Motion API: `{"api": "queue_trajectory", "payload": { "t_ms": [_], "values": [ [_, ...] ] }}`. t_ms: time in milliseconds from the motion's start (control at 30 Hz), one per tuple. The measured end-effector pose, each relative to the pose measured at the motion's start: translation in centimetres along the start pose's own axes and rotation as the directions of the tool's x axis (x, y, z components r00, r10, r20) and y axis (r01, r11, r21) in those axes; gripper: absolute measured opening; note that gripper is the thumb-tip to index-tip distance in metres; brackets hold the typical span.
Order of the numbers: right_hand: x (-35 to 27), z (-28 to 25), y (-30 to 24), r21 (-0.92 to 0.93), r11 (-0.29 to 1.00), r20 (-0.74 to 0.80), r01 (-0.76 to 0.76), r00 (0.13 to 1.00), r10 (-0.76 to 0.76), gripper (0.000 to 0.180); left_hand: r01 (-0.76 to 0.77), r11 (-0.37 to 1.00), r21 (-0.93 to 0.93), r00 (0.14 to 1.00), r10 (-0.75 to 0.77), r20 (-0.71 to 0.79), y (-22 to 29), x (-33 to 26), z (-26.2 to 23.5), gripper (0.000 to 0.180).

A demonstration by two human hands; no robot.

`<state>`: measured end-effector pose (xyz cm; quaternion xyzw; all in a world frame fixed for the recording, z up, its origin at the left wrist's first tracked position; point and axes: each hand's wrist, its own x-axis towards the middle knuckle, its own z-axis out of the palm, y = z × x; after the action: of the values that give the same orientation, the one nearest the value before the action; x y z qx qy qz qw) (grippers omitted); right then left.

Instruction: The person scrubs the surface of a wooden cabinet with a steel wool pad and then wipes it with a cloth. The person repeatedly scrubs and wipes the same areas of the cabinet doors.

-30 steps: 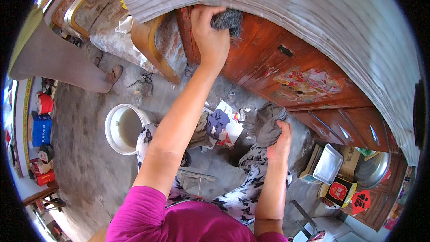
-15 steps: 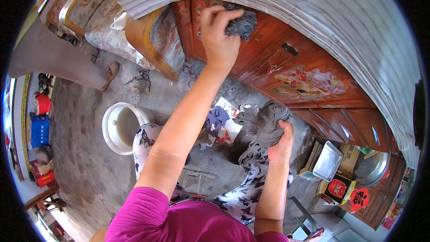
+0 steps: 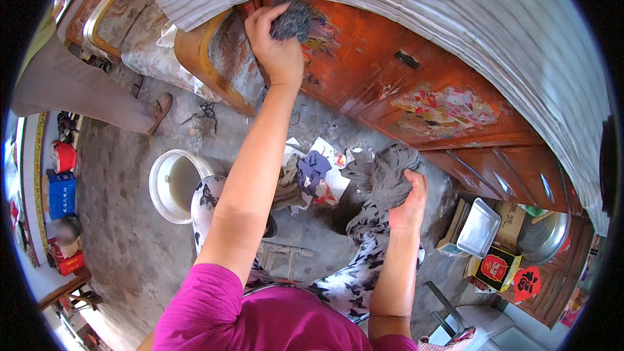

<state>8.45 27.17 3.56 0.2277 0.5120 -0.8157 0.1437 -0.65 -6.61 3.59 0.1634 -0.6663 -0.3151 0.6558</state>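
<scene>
My left hand (image 3: 278,52) is stretched far forward, its fingers closed on a dark grey fibrous scouring pad (image 3: 294,21). The pad rests against the reddish-brown wooden cabinet (image 3: 357,45), near the left end of its front, beside a patch of torn, colourful paper. Another ragged paper patch (image 3: 448,112) clings to the cabinet farther right. Lower down, above my right knee, my right hand (image 3: 409,205) grips a crumpled grey cloth (image 3: 392,172), part of which hangs loose to the left. The palm side of that grip is partly hidden by the cloth.
A white bucket (image 3: 156,188) of murky water stands left of my knees. Rags (image 3: 313,170) and paper scraps lie on the concrete floor between. A striped cloth (image 3: 481,32) covers the cabinet top. Another person's leg (image 3: 84,81) and a sofa (image 3: 162,55) are left; boxes (image 3: 497,270) sit right.
My left hand has slid leftward along the cabinet front with the scouring pad, uncovering the left paper patch. My right hand with the grey cloth has stayed nearly still.
</scene>
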Motion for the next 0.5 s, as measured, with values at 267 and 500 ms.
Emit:
{"api": "queue_trajectory", "payload": {
  "t_ms": [267, 500],
  "values": [
    [0.3, 0.9, -0.2, 0.024, 1.0, 0.008, -0.01, 1.0, 0.01, 0.047, 0.794, 0.599, 0.099, 0.587, -0.799, 0.128, -13.1, -11.7, -3.5, 0.035],
    [-0.1, 0.3, -0.5, 0.011, 0.999, -0.005, 0.034, 0.999, -0.034, 0.046, 0.222, 0.969, -0.107, 0.974, -0.217, 0.058, 0.9, -3.0, -0.1, 0.039]
  ]
}}
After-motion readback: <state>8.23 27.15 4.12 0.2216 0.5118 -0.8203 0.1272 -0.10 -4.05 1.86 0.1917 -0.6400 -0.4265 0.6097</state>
